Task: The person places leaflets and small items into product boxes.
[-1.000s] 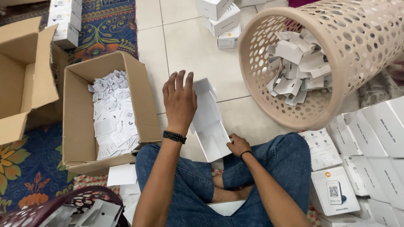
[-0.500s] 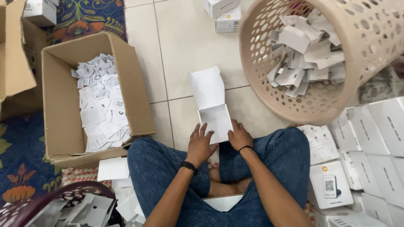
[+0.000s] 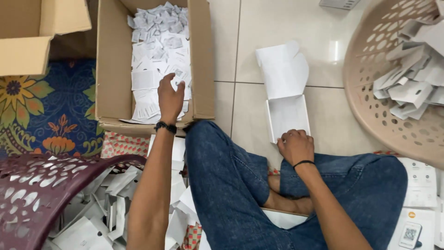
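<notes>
My left hand (image 3: 170,98) reaches loosely curled, holding nothing visible, over leaflets (image 3: 157,60) in the carton (image 3: 111,69); right hand (image 3: 296,146), fingers bent, pins the open box (image 3: 287,115) on tile; risk: box slides if pressure slips.

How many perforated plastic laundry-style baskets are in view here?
2. A beige perforated plastic basket lies tipped at the upper right, holding white cartons; a maroon perforated plastic basket sits at the lower left. Others may lie outside the frame.
</notes>
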